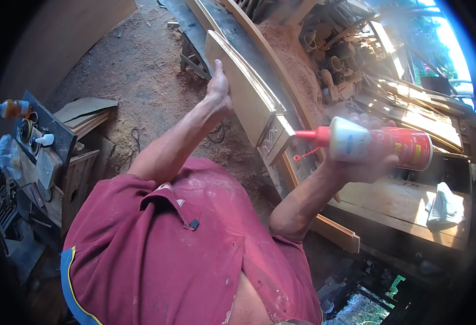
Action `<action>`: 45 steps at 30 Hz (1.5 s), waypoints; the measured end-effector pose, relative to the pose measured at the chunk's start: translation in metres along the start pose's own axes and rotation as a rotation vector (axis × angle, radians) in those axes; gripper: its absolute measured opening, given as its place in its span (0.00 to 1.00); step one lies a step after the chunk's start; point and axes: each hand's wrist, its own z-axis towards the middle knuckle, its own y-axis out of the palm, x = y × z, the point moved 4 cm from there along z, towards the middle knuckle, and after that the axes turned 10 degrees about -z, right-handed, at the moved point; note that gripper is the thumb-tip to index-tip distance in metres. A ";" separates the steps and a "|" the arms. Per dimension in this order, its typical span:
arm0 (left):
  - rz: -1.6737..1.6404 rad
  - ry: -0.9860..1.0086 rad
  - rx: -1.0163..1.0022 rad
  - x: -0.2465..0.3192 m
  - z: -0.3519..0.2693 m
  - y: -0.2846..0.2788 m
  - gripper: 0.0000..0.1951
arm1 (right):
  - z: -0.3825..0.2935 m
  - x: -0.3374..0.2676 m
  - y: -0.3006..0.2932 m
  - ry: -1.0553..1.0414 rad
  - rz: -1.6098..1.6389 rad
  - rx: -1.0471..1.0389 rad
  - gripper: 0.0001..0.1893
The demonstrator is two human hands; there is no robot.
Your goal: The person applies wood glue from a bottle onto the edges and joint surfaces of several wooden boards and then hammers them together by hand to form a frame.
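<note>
My left hand (219,91) grips the lower side of a flat wooden board (238,87), which stands on edge with its grooved long edge facing up. A whitish line, apparently glue, runs along that edge. In my right hand (364,162) is a red and white glue bottle (380,144), held on its side with the red nozzle pointing left, near the board's near end. A small red cap hangs from the nozzle by a strip. The bottle and the hand are slightly blurred. Behind the board, long wooden strips (278,65) lie along a dark bench.
At the left stands a small table (55,122) with an orange bottle (14,109), a small white bottle (45,139) and a plastic bag (4,156). Wood shavings cover the floor (120,61). A crumpled white cloth or bag (445,207) rests on a wooden surface (388,203) at the right, below stacked wood strips (425,118).
</note>
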 end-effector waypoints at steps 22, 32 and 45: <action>-0.010 0.012 0.002 -0.009 0.005 -0.002 0.39 | -0.022 0.037 -0.018 0.227 0.241 0.027 0.33; -0.299 -0.177 -0.055 -0.008 0.024 -0.031 0.34 | -0.005 0.042 0.031 0.212 0.387 -0.066 0.34; -0.629 -0.451 -0.483 0.007 0.020 -0.046 0.14 | -0.016 0.052 0.034 0.225 0.320 -0.210 0.33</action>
